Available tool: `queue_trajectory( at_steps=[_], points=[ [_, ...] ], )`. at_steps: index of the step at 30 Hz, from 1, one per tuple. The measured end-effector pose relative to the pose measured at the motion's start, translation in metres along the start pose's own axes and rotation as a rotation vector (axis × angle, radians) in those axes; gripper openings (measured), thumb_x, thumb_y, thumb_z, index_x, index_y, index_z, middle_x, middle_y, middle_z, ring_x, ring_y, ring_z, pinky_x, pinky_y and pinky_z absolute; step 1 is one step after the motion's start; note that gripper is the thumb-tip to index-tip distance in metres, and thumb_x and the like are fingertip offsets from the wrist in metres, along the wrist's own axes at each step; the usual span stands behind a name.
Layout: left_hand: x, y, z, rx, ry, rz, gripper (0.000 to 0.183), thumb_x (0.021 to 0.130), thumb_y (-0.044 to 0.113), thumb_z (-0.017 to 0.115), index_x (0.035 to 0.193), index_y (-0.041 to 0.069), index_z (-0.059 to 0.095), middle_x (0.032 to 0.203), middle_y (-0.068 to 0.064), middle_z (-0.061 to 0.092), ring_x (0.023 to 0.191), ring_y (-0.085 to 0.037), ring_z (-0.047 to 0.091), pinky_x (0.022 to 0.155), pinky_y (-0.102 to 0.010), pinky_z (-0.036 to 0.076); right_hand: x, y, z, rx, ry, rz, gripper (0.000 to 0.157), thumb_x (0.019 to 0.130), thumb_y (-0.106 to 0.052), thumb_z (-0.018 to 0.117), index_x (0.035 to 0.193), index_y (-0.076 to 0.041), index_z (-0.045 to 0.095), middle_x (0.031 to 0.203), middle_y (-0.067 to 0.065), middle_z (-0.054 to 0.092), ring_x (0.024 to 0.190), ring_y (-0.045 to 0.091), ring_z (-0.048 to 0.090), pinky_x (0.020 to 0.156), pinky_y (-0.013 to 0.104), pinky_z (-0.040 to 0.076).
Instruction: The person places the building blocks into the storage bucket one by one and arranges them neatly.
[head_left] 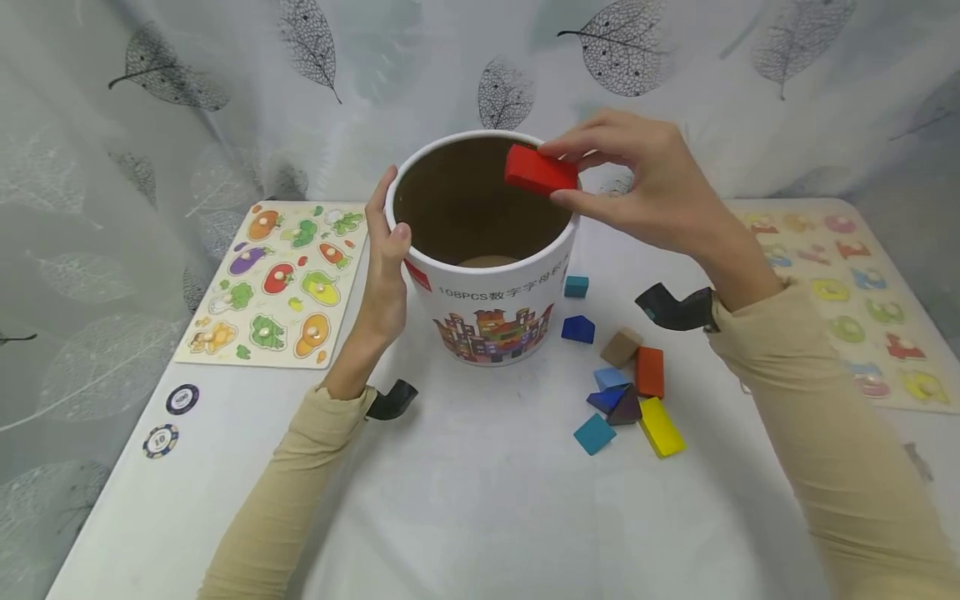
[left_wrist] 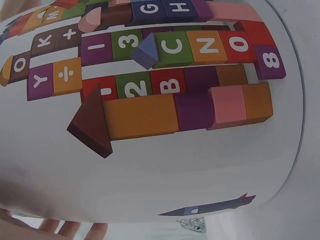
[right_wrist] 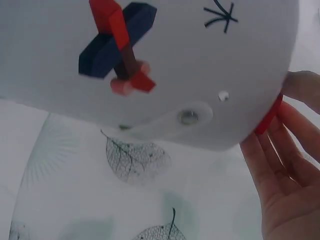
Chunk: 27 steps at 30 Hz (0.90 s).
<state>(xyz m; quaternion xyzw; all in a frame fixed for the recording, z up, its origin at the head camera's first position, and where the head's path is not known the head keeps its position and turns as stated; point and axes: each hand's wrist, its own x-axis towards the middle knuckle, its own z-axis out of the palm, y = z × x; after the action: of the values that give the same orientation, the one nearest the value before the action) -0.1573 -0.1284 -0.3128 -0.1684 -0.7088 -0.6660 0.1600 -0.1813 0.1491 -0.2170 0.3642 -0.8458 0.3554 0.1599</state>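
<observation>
A large white bucket (head_left: 495,304) with printed toy-block pictures stands upright on the table, its dark inside showing from above. My left hand (head_left: 386,267) holds the bucket's left side near the rim, thumb at the front and fingers round the far side. Over the right part of the bucket's mouth, my right hand (head_left: 630,179) pinches a red block (head_left: 542,169) between thumb and fingers. In the right wrist view the bucket wall partly hides this red block (right_wrist: 270,116). The left wrist view shows the bucket's printed side (left_wrist: 150,175) and some left fingertips (left_wrist: 70,228).
Right of the bucket lie several loose blocks, among them a yellow block (head_left: 662,427), an orange-red block (head_left: 650,372) and a teal block (head_left: 595,434). A vegetable puzzle board (head_left: 273,283) and two poker chips (head_left: 182,399) lie left; another puzzle board (head_left: 847,292) lies right.
</observation>
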Motion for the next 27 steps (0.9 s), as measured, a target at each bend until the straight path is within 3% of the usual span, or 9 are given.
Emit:
queue_trajectory(
  at_steps=[5, 13, 19, 23, 27],
  points=[
    [0.001, 0.000, 0.002, 0.008, -0.005, 0.000, 0.080, 0.085, 0.059, 0.042, 0.155, 0.026, 0.019, 0.154, 0.003, 0.029, 0.138, -0.017, 0.033, 0.114, -0.048, 0.027, 0.003, -0.001, 0.006, 0.025, -0.013, -0.019, 0.043, 0.079, -0.004, 0.078, 0.121, -0.007, 0.068, 0.112, 0.008, 0.067, 0.106, 0.016, 0.061, 0.090, 0.010, 0.045],
    [0.001, 0.001, 0.003, -0.005, 0.004, -0.010, 0.082, 0.085, 0.061, 0.043, 0.155, 0.025, 0.019, 0.154, 0.002, 0.030, 0.138, -0.019, 0.033, 0.115, -0.051, 0.025, 0.002, 0.001, 0.005, 0.088, -0.063, -0.019, 0.039, 0.079, -0.002, 0.077, 0.117, -0.009, 0.071, 0.112, 0.003, 0.068, 0.100, 0.005, 0.063, 0.092, 0.014, 0.048],
    [-0.001, 0.000, 0.001, -0.023, 0.009, -0.015, 0.086, 0.084, 0.066, 0.045, 0.154, 0.025, 0.019, 0.154, 0.002, 0.032, 0.138, -0.019, 0.033, 0.115, -0.049, 0.024, -0.004, 0.015, -0.009, 0.188, 0.008, -0.038, 0.039, 0.078, 0.007, 0.074, 0.117, 0.000, 0.068, 0.113, 0.009, 0.068, 0.104, 0.007, 0.064, 0.095, 0.018, 0.049],
    [-0.002, -0.001, 0.001, -0.026, 0.011, -0.006, 0.085, 0.084, 0.066, 0.045, 0.154, 0.026, 0.019, 0.153, 0.002, 0.032, 0.138, -0.020, 0.033, 0.115, -0.049, 0.026, -0.014, 0.033, -0.014, 0.195, 0.035, 0.024, 0.039, 0.080, 0.005, 0.073, 0.118, -0.001, 0.068, 0.113, 0.007, 0.067, 0.106, 0.008, 0.063, 0.095, 0.017, 0.049],
    [0.000, -0.001, 0.002, -0.032, 0.006, 0.006, 0.083, 0.085, 0.063, 0.045, 0.154, 0.025, 0.019, 0.153, 0.002, 0.032, 0.138, -0.021, 0.033, 0.115, -0.051, 0.025, -0.027, 0.059, -0.007, 0.140, -0.041, 0.132, 0.038, 0.082, -0.001, 0.074, 0.119, -0.007, 0.069, 0.113, 0.006, 0.067, 0.106, 0.006, 0.062, 0.094, 0.014, 0.048]
  ],
)
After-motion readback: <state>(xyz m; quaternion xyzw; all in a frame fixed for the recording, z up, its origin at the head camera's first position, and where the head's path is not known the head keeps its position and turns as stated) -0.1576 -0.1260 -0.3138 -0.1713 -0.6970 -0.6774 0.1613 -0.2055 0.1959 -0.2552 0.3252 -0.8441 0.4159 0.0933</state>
